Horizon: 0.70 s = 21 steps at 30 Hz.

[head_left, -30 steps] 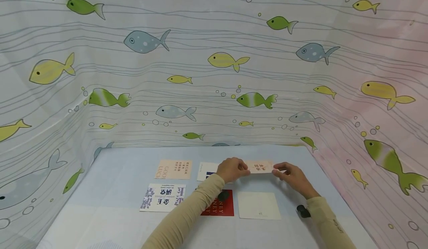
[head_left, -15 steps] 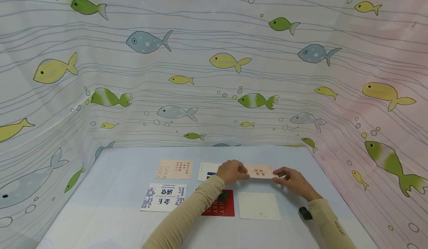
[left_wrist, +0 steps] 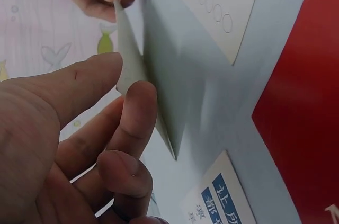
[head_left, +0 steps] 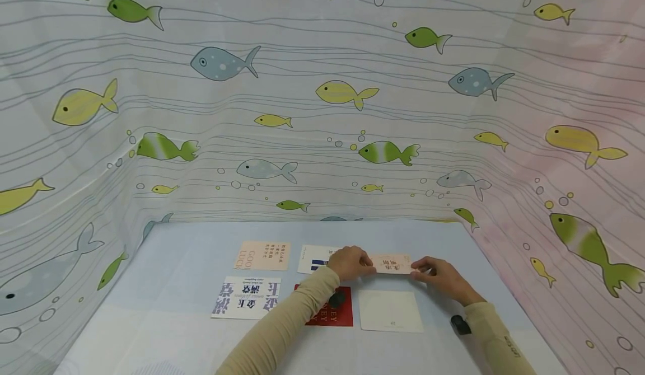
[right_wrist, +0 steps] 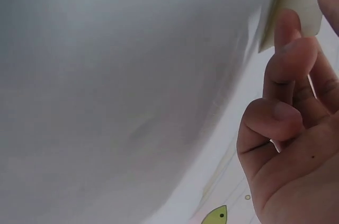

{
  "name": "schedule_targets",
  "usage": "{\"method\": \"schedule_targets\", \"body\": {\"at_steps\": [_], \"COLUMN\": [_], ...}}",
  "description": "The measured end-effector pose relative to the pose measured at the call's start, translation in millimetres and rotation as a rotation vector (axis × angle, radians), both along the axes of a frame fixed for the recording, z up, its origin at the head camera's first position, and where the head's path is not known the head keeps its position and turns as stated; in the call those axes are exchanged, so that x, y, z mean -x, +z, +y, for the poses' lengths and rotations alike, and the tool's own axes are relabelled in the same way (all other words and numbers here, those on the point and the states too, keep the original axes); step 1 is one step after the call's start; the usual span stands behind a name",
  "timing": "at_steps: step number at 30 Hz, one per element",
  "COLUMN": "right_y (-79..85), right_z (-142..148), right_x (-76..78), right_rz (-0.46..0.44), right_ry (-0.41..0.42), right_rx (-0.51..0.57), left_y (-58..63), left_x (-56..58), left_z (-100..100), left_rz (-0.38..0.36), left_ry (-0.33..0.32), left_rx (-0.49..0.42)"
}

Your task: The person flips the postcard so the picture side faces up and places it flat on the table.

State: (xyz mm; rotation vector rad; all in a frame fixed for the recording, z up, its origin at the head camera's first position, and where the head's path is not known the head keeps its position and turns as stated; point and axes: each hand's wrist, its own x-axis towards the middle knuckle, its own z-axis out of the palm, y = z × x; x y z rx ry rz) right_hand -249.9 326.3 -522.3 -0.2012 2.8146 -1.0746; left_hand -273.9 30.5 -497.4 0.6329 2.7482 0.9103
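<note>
A pale pink card (head_left: pixel 392 263) with red lettering is held between both hands at the back right of the table. My left hand (head_left: pixel 350 263) pinches its left end between thumb and fingers. At the opposite end my right hand (head_left: pixel 439 279) pinches the other edge. Seen from the left wrist, the card (left_wrist: pixel 132 57) tilts, its lower edge close over the table. Just left lies a white card (head_left: pixel 308 258) with a blue print, partly hidden by the left hand. Nearer the person is a cream card (head_left: pixel 391 310).
A red card (head_left: pixel 342 314) lies under the left forearm, partly covered. Further left are a peach card (head_left: pixel 264 255) and a white card with purple lettering (head_left: pixel 247 298). A fish-patterned curtain (head_left: pixel 312 140) surrounds the pale table (head_left: pixel 166 285) at the back and sides.
Both hands have brought the pink card a little toward the person and lower. More of the white card's blue print now shows beside the left hand. The other cards lie as before.
</note>
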Motion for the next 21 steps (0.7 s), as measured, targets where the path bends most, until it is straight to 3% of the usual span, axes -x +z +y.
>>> {"method": "schedule_targets", "body": {"at_steps": [21], "right_y": [-3.3], "right_z": [-7.1], "right_x": [-1.3], "right_rz": [-0.042], "right_ry": [0.021], "right_rx": [-0.061], "left_y": [-9.0], "left_x": [-3.1], "left_z": [1.0], "left_rz": [0.018], "left_ry": [-0.006], "left_rx": [0.075]}}
